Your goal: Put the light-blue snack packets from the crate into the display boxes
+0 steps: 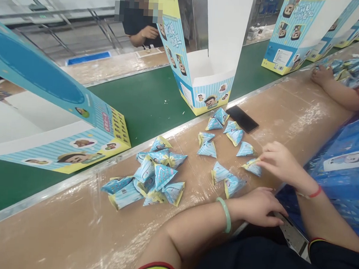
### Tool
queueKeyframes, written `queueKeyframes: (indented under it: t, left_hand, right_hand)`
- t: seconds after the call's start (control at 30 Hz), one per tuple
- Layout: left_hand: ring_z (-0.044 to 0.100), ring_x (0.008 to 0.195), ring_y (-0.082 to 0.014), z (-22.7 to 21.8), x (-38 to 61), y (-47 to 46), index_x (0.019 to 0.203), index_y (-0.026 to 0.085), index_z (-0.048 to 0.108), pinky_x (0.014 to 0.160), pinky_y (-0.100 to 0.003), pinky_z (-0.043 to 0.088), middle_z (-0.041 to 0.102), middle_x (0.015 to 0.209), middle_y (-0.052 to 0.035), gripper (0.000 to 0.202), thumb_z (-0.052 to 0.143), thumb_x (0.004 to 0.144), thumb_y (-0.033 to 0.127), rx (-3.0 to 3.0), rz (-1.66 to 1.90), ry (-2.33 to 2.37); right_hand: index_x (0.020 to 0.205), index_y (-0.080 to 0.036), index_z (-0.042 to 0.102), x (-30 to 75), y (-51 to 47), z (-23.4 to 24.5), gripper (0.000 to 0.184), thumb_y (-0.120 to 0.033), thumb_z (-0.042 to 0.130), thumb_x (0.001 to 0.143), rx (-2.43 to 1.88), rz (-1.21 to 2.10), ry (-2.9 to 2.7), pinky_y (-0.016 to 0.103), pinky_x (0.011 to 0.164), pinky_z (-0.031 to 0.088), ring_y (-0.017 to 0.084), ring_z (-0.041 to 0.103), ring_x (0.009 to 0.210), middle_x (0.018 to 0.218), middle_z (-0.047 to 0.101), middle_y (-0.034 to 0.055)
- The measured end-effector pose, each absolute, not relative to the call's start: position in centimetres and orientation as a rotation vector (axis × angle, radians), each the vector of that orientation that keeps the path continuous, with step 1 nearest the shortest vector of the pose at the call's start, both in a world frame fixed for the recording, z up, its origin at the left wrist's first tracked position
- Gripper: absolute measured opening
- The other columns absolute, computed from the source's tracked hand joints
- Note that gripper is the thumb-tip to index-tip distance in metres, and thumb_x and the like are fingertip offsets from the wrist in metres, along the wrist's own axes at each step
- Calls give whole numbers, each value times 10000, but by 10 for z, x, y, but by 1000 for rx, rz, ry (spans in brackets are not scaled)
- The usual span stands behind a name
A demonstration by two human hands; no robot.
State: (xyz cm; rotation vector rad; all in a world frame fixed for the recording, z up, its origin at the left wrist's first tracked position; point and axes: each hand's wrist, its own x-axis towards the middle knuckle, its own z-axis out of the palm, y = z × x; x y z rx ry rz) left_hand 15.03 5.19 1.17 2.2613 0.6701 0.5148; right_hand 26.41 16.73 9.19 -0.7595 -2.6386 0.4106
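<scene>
My right hand [276,161] pinches the corner of a small blue-and-yellow pyramid-shaped packet [252,167] on the brown worktop. Across the table's near edge lies my left hand [258,206], with a green bangle at the wrist; its fingers are loosely stretched out and hold nothing. Two more packets [232,185] lie just beyond it, touching each other. Farther off, several others sit in pairs, such as the packets [207,149] in the middle, and one packet [245,149] lies alone. To the left is a heaped pile of packets [156,173].
Tall printed cartons [211,98] with raised flaps stand along a green belt [151,105]; a large carton [76,155] is at left. A black phone [243,118] lies on the worktop [72,225]. One co-worker's hand [322,74] is at right, another person [142,32] opposite. Blue bags [343,167] are nearby.
</scene>
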Motion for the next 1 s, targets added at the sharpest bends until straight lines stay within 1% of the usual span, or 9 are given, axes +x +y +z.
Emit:
queueKeyframes:
  t: [0.07,0.13,0.3,0.4,0.53,0.63,0.77,0.87,1.0]
  left_hand:
    - [659,1129,-185,13,149,51,1183,163,672,1096,-318,384,741,1197,-63,315,603,963,377,2252,515,668]
    - [659,1134,-187,13,148,50,1185,155,670,1114,-317,369,742,1197,-65,317,603,964,371,2250,511,667]
    - [652,1143,-200,7,152,50,1213,138,663,1178,-344,320,742,1195,-67,356,610,958,380,2284,511,663]
    - [651,1142,-206,2,156,52,1220,143,660,1226,-384,258,739,1201,-63,369,608,957,397,2312,505,665]
    - [664,1112,-204,-7,160,55,1178,145,670,1135,-357,386,751,1155,-65,364,625,940,416,2351,514,646]
    - [653,1138,-192,-14,162,57,1123,163,676,1079,-310,438,752,1153,-55,315,643,924,405,2367,527,625]
    - [617,1221,-196,-18,162,58,1176,166,663,1127,-292,403,732,1191,-49,338,654,917,383,2322,522,624]
    - [606,1244,-195,-19,162,58,1186,182,659,1152,-291,379,728,1178,-29,340,658,912,383,2270,508,633]
    - [602,1263,-212,-26,164,59,1165,179,667,1110,-302,426,733,1171,-41,347,638,921,425,2284,545,620]
  right_hand:
    - [723,-208,727,254,168,84,347,-434,579,941,-741,408,-2618,425,864,479,285,616,1029,1089,693,136]
    - [776,-211,735,244,168,81,307,-390,556,949,-743,473,-2622,413,891,496,283,634,1097,1165,697,128]
    - [677,-210,658,242,175,88,338,-375,543,948,-908,525,-2634,316,598,453,200,636,663,717,693,36]
    - [663,-221,649,247,177,104,335,-416,585,927,-921,600,-2485,311,549,458,198,631,609,666,685,19]
    - [824,-237,667,208,184,145,196,-384,610,940,-704,573,-2027,372,809,566,233,712,903,966,761,44]
    - [873,-233,601,136,214,177,225,-389,515,1009,-476,487,-1792,412,1044,503,213,645,1162,1179,715,82]
    - [1017,-195,570,33,283,193,449,-549,297,1058,-513,578,-1806,400,892,562,198,656,1057,1112,666,75]
    - [1137,-174,581,-5,316,183,462,-560,345,1045,-608,561,-1988,438,933,532,230,635,1076,1174,656,96]
    - [1176,-136,629,2,311,157,332,-384,517,986,-705,382,-2308,477,987,469,307,586,1119,1215,665,152]
